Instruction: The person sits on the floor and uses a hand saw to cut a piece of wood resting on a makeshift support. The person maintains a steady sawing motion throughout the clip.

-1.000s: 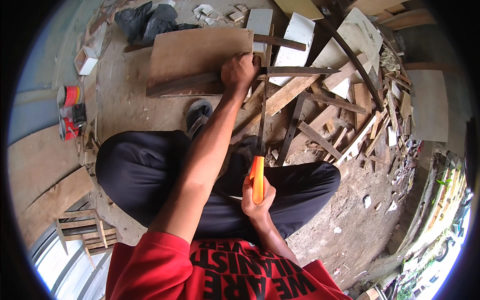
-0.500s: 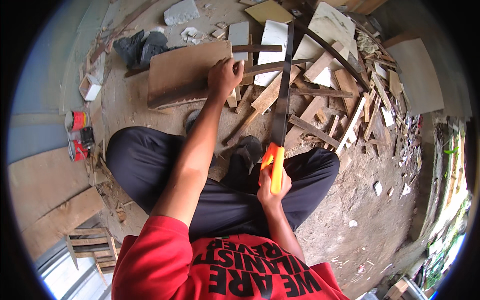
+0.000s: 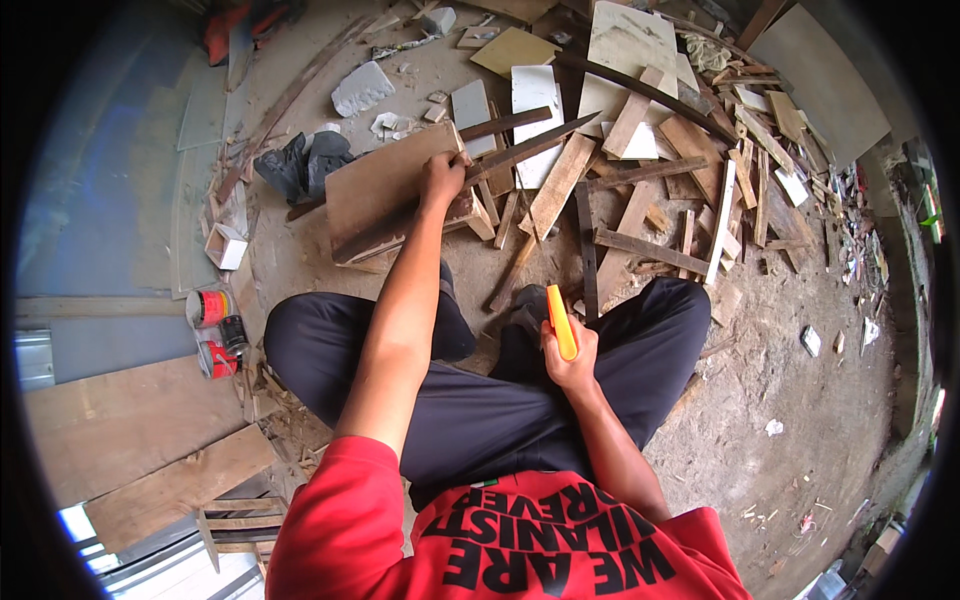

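My right hand (image 3: 572, 362) grips a handsaw (image 3: 561, 322) by its yellow-orange handle, above my crossed legs. The saw's blade is turned nearly edge-on and hardly shows. Further up and to the left, my left hand (image 3: 443, 182) is closed on a dark wooden strip (image 3: 530, 150) that lies across a brown wooden box (image 3: 375, 185). The strip's pointed end juts out to the right beyond the box. A second dark strip (image 3: 505, 124) sticks out behind it.
Scrap wood (image 3: 625, 235) and white boards (image 3: 630, 45) lie heaped ahead and to the right. A black plastic bag (image 3: 303, 163) sits left of the box. Red cans (image 3: 208, 308) stand by the left wall, near plywood sheets (image 3: 140, 425).
The handsaw has tilted from a raised, broadside blade to nearly edge-on, and its handle has turned. My left hand stays on the strip by the box. The whole view has shifted slightly.
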Tool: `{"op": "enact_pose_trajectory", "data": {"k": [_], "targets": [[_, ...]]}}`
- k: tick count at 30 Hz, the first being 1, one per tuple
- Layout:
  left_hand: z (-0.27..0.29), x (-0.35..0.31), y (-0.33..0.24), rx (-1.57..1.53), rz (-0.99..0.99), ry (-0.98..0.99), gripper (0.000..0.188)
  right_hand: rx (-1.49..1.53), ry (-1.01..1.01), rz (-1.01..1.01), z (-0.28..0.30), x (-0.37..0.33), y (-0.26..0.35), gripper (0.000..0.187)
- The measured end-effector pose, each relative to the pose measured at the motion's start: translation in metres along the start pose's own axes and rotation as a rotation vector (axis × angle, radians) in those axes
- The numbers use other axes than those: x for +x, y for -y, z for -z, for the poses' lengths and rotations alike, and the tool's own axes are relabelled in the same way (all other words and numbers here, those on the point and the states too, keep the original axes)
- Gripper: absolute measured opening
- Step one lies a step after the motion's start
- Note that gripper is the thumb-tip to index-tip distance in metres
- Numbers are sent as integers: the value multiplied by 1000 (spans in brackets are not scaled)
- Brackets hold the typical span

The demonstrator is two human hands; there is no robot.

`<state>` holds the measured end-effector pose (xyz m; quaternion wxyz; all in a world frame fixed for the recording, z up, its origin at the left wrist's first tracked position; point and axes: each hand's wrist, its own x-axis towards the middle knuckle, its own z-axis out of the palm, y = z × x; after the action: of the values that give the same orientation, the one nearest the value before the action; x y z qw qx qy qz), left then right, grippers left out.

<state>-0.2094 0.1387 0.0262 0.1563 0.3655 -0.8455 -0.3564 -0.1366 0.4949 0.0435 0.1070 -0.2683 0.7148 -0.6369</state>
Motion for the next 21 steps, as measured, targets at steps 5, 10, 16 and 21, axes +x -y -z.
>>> {"op": "enact_pose_trajectory", "data": {"k": [5, 10, 16, 21], "targets": [[-5, -2, 23, -17, -244, 121, 37, 26, -34, -100, 2, 2, 3, 18], [-8, -18, 17, 77, -365, -11, 39, 84, -26, -125, -2, 7, -1, 20], [-11, -40, 0, 207, -386, -133, 33, 106, -17, -130, -4, 7, -7, 24], [-13, -46, 6, 218, -507, -202, 32, 119, -19, -151, -3, 3, -9, 24]]}}
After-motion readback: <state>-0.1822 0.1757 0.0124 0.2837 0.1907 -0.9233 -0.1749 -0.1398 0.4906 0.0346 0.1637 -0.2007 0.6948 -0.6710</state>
